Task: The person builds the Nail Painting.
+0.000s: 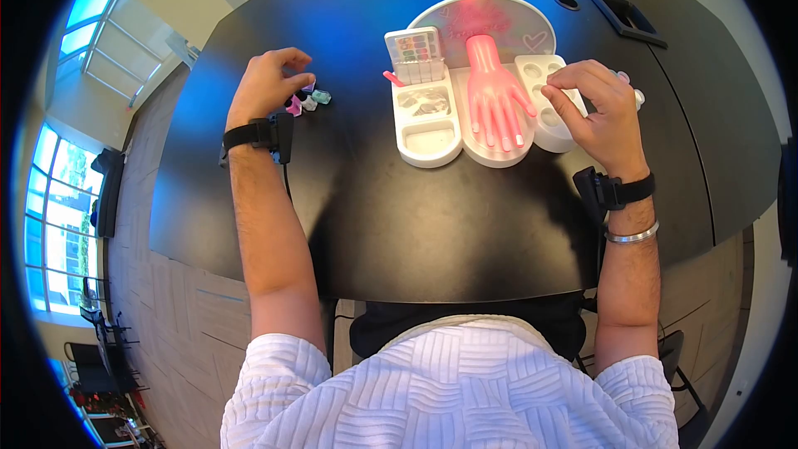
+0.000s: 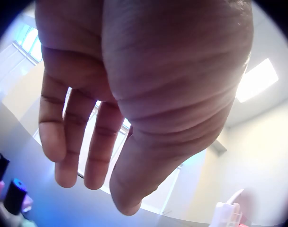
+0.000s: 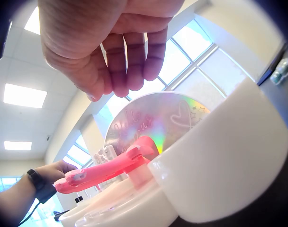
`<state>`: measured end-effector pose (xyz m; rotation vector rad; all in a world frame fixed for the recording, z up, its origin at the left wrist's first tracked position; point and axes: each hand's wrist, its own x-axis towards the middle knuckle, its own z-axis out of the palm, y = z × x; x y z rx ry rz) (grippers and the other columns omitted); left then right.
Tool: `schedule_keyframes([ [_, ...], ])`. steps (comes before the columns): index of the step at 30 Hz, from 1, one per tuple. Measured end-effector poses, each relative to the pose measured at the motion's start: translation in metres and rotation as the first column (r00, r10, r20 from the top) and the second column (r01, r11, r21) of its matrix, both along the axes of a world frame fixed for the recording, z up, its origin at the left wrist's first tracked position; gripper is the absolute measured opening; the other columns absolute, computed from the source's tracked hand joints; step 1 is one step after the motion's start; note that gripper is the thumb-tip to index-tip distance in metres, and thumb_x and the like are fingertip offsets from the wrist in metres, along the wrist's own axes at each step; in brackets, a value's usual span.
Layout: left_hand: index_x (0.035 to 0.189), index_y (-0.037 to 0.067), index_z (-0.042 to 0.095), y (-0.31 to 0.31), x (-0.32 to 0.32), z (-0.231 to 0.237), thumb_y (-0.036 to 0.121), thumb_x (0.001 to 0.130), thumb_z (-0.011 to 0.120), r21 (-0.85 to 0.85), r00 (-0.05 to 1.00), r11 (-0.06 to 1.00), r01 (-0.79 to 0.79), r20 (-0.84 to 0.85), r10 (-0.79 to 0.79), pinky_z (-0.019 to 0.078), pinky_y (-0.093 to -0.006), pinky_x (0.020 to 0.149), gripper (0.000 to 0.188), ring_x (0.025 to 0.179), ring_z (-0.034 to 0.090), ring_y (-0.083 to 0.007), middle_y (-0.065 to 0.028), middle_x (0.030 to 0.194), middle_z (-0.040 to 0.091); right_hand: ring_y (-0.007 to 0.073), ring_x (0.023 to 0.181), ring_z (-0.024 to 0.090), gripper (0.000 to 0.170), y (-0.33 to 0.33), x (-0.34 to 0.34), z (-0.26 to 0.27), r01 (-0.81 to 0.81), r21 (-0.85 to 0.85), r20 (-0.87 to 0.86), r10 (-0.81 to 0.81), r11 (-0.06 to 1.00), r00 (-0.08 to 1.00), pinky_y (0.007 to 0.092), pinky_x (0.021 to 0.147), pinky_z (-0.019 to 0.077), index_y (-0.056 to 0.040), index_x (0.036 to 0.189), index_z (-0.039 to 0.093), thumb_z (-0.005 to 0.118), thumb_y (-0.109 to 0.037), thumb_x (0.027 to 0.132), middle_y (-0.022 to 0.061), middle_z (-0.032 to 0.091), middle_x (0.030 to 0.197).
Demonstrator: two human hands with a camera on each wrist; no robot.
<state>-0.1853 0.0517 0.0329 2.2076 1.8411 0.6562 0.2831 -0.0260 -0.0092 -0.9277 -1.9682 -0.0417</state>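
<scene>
My left hand (image 1: 270, 83) hovers beside a small cluster of nail polish bottles (image 1: 322, 97) on the left of the table. Its fingers hang loosely bent and hold nothing in the left wrist view, where a dark bottle cap (image 2: 15, 196) shows low at the left. Over the right-hand tray (image 1: 555, 143) of a white manicure stand is my right hand (image 1: 603, 100), fingers loosely curled, with nothing visible in them. A pink model hand (image 1: 495, 100) with pale nails lies palm down in the stand's middle. Behind it rises a shiny round-topped backboard (image 1: 519, 29) with a heart.
The stand's left tray (image 1: 428, 160) has two hollows and an upright palette of coloured squares (image 1: 416, 48). More small bottles (image 1: 638, 98) show past my right hand. A black table (image 1: 449, 233) carries everything, with a dark square frame (image 1: 628, 18) at the far right.
</scene>
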Motion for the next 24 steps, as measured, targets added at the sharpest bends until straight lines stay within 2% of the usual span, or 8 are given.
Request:
schedule_keyframes([
  [2,0.124,0.003,0.079,0.001,-0.013,-0.003,0.017,0.089,0.088,-0.029,0.993,0.997,-0.072,-0.093,0.069,0.0626,-0.0415,0.092,0.039,0.102,0.080,-0.0277,-0.0167,0.118,0.082,0.0280,0.086,0.072,0.010,0.000,0.000,0.000,-0.001,0.004,0.003,0.001,1.000,1.000,0.0386,0.078,0.0574,-0.0002,0.092,0.076,0.084,-0.007,0.091,0.0095,0.077,0.091],
  [3,0.124,0.003,0.079,0.001,-0.018,-0.003,0.017,0.089,0.088,-0.029,0.993,0.997,-0.073,-0.092,0.070,0.0626,-0.0415,0.092,0.039,0.102,0.080,-0.0277,-0.0167,0.118,0.082,0.0280,0.086,0.073,0.010,0.000,0.000,0.000,0.003,0.005,0.005,-0.003,1.000,1.000,0.0386,0.078,0.0574,-0.0003,0.092,0.076,0.084,-0.007,0.091,0.0095,0.077,0.091],
  [5,0.127,0.005,0.079,0.002,-0.026,-0.005,0.013,0.084,0.090,-0.067,0.984,0.984,-0.164,-0.080,0.158,0.0601,-0.0445,0.100,0.045,0.113,0.077,-0.0320,-0.0185,0.125,0.080,0.0280,0.086,0.073,0.010,0.000,-0.001,0.000,0.005,0.005,0.008,-0.005,1.000,1.000,0.0386,0.078,0.0575,-0.0004,0.093,0.076,0.084,-0.007,0.091,0.0096,0.077,0.091],
  [11,0.129,0.010,0.080,0.009,-0.040,-0.022,0.004,0.074,0.093,-0.113,0.964,0.964,-0.239,-0.142,0.223,0.0574,-0.0450,0.106,0.057,0.122,0.073,-0.0358,-0.0187,0.129,0.078,0.0278,0.087,0.073,0.010,0.000,-0.002,0.000,-0.003,-0.009,0.011,0.003,1.000,1.000,0.0379,0.078,0.0574,-0.0002,0.092,0.076,0.083,-0.006,0.091,0.0097,0.077,0.091],
  [14,0.123,0.010,0.082,0.009,-0.037,-0.027,0.003,0.074,0.090,-0.112,0.947,0.959,-0.259,-0.225,0.229,0.0585,-0.0441,0.103,0.050,0.117,0.075,-0.0360,-0.0190,0.122,0.080,0.0276,0.086,0.073,0.010,0.000,-0.002,-0.001,-0.009,-0.011,-0.003,0.009,1.000,1.000,0.0378,0.078,0.0572,0.0002,0.093,0.076,0.083,-0.006,0.092,0.0098,0.077,0.091],
  [15,0.123,0.010,0.082,0.012,-0.039,-0.031,0.003,0.074,0.090,-0.112,0.947,0.959,-0.259,-0.225,0.229,0.0585,-0.0441,0.103,0.050,0.117,0.075,-0.0360,-0.0190,0.122,0.080,0.0275,0.086,0.073,0.010,0.000,-0.002,-0.001,-0.010,-0.016,-0.008,0.010,1.000,1.000,0.0379,0.078,0.0572,0.0002,0.093,0.076,0.083,-0.006,0.092,0.0099,0.077,0.091],
  [20,0.108,0.007,0.085,0.020,-0.040,-0.036,0.005,0.075,0.087,-0.169,0.940,0.939,-0.300,-0.218,0.261,0.0616,-0.0434,0.091,0.034,0.098,0.079,-0.0340,-0.0187,0.099,0.081,0.0275,0.086,0.073,0.010,0.001,-0.002,-0.001,-0.013,-0.005,-0.005,0.012,1.000,1.000,0.0380,0.079,0.0573,0.0003,0.093,0.076,0.083,-0.006,0.092,0.0099,0.077,0.091],
  [24,0.106,0.006,0.085,0.019,-0.044,-0.035,0.003,0.075,0.086,-0.158,0.947,0.940,-0.301,-0.165,0.276,0.0616,-0.0422,0.087,0.031,0.094,0.080,-0.0335,-0.0188,0.096,0.081,0.0276,0.086,0.072,0.010,0.000,-0.002,0.000,-0.010,0.000,0.003,0.010,1.000,1.000,0.0382,0.078,0.0572,0.0004,0.093,0.075,0.083,-0.006,0.092,0.0100,0.077,0.091],
])
